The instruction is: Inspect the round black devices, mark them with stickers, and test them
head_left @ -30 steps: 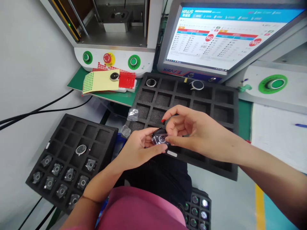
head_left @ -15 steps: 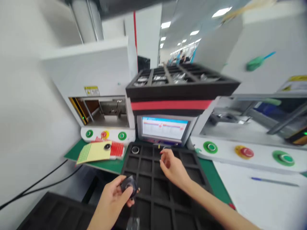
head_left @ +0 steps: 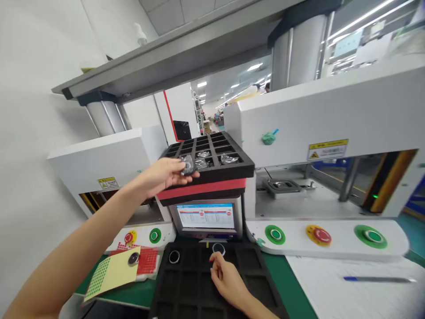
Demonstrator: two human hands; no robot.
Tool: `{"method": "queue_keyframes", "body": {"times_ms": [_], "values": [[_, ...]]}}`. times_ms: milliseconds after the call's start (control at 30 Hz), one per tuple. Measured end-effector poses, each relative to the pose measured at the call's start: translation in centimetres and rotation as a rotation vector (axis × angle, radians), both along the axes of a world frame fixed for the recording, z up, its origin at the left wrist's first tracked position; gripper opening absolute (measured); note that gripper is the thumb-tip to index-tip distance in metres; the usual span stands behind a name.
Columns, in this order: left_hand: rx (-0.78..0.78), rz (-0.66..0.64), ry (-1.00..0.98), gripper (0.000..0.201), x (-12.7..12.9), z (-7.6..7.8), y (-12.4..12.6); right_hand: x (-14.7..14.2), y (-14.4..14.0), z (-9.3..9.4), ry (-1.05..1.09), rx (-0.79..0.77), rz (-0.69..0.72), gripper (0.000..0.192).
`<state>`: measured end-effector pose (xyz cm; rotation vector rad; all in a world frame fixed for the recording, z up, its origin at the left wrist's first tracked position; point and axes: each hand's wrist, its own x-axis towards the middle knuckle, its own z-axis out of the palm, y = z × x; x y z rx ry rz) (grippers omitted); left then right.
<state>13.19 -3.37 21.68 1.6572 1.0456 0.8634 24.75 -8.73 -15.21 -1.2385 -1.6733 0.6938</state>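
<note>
My left hand [head_left: 171, 172] is raised at the near edge of the upper black foam tray [head_left: 232, 172]. Its thumb and fingers pinch a small dark part with clear plastic film [head_left: 188, 164]; the exact kind of part cannot be made out. Lower down, my right hand [head_left: 229, 281] hovers over the lower foam tray [head_left: 186, 283], fingers loosely curled, thumb apart from the index finger. Its fingertips are just below a silver-rimmed ring [head_left: 218, 249] in the back row; whether they touch it is unclear. Another ring [head_left: 174, 257] sits in the back-left compartment.
A monitor [head_left: 206, 218] stands behind the lower tray, below the raised trays. White presses with green buttons [head_left: 275, 235] and red stop buttons [head_left: 318, 235] flank it. A yellow sticker sheet [head_left: 113, 272] carries a round dark part [head_left: 133, 259]. A pen [head_left: 378, 279] lies on paper at right.
My left hand has lifted the dark part from over the lower tray up to the upper tray. My right hand stays near the back-row ring. The view has shifted right.
</note>
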Motion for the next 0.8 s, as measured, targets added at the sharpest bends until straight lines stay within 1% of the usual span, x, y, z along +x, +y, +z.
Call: {"method": "queue_keyframes", "body": {"times_ms": [33, 100, 167, 233, 267, 333, 400, 500, 567, 633, 700, 800], "values": [[0.02, 0.01, 0.001, 0.024, 1.6, 0.8, 1.4, 0.1, 0.2, -0.1, -0.007, -0.017, 0.01, 0.014], [0.091, 0.041, 0.018, 0.026, 4.8, 1.6, 4.0, 0.2, 0.5, -0.3, -0.022, -0.046, 0.028, 0.013], [0.162, 0.074, 0.074, 0.022, 7.6, 1.5, 6.3, 0.3, 0.5, -0.3, -0.037, -0.063, 0.034, 0.012], [0.23, 0.106, 0.174, 0.013, 10.0, 1.0, 8.2, 0.3, 0.4, -0.2, -0.055, -0.072, 0.029, 0.018], [0.265, 0.119, 0.234, 0.01, 11.1, 0.8, 8.9, 0.3, 0.4, -0.2, -0.065, -0.073, 0.024, 0.021], [0.334, 0.128, 0.361, 0.011, 12.7, 0.5, 9.9, 0.4, 0.4, 0.0, -0.083, -0.07, 0.017, 0.025], [0.411, 0.124, 0.484, 0.014, 13.8, 0.6, 10.3, 0.4, 0.4, 0.2, -0.094, -0.063, 0.015, 0.027], [0.551, 0.105, 0.646, 0.018, 14.5, 1.2, 10.3, 0.6, 0.5, 0.0, -0.087, -0.057, 0.016, 0.028], [0.656, 0.088, 0.737, 0.019, 14.8, 1.4, 10.1, 0.6, 0.5, -0.3, -0.074, -0.062, 0.021, 0.028], [0.75, 0.068, 0.821, 0.018, 15.0, 1.3, 9.8, 0.8, 0.4, -0.9, -0.065, -0.072, 0.031, 0.029], [0.797, 0.037, 0.9, 0.028, 15.5, 0.7, 9.3, 1.0, 0.3, -1.6, -0.07, -0.084, 0.042, 0.029], [0.805, -0.019, 0.952, 0.039, 16.2, 0.2, 8.4, 1.5, 0.0, -2.4, -0.099, -0.092, 0.053, 0.031]]}}
